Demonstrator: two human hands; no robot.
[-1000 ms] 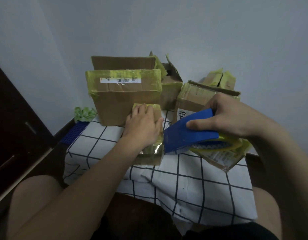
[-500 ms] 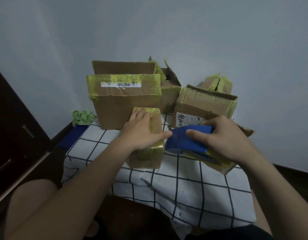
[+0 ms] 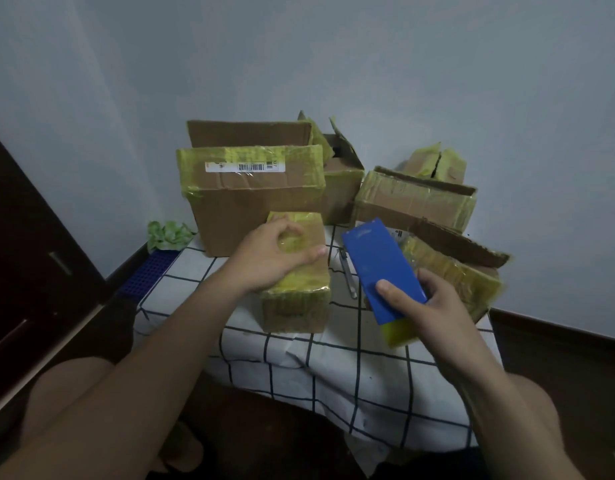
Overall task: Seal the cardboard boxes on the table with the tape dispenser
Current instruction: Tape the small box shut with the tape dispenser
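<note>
A small cardboard box (image 3: 294,308), wrapped in yellowish tape, stands in the middle of the checked tablecloth (image 3: 333,362). My left hand (image 3: 269,259) rests on its top, fingers curled loosely against the taped surface. My right hand (image 3: 425,313) grips the blue tape dispenser (image 3: 380,268) by its lower end, to the right of the small box and apart from it. A yellow tape roll (image 3: 399,334) shows under the dispenser. The dispenser's blue face tilts up and away from me.
A large taped box (image 3: 254,199) stands behind the small one, with an open box (image 3: 342,183) beside it. Two more boxes (image 3: 415,199) (image 3: 453,271) sit at the right. A metal tool (image 3: 347,275) lies on the cloth. Green crumpled material (image 3: 167,233) lies at the table's left.
My right hand has pulled the dispenser away from the small box toward the right and turned it upright. My left hand stays on the box top, fingers now curled.
</note>
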